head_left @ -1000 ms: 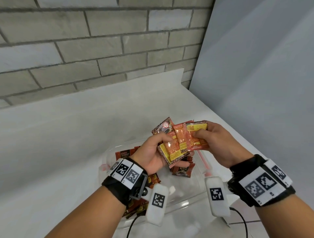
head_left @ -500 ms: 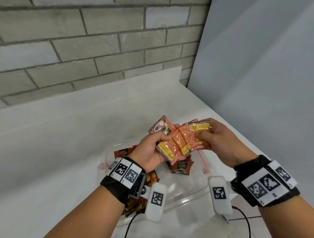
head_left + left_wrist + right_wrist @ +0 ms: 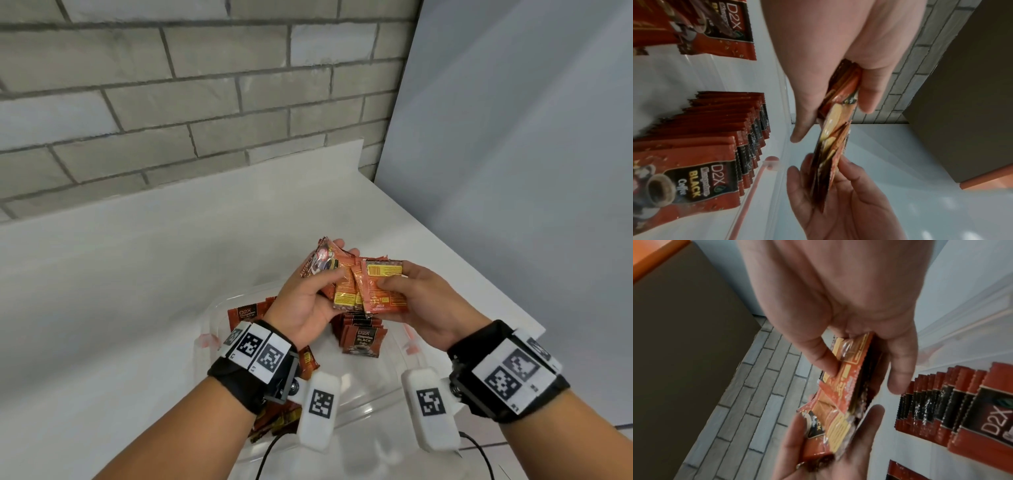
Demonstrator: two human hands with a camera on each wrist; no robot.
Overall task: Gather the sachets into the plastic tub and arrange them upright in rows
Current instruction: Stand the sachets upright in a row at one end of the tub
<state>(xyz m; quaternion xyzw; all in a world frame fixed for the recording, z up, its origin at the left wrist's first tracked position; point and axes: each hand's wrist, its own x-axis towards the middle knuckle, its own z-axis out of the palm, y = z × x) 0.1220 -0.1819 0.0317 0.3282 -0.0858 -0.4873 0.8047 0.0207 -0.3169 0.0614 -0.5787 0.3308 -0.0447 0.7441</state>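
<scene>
Fanned sachets (image 3: 359,287) between left hand (image 3: 305,305) and right hand (image 3: 424,305)

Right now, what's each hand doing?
Left hand: grips the sachet bunch.
Right hand: pinches the same bunch's front sachet.

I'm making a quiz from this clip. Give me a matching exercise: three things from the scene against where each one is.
Things:
1. fanned sachets
2. upright row of sachets
3. plastic tub

Places:
A. resting on the white counter
B. standing inside the tub
C. held between left hand and right hand

Pairs: 1-C, 2-B, 3-A
</scene>
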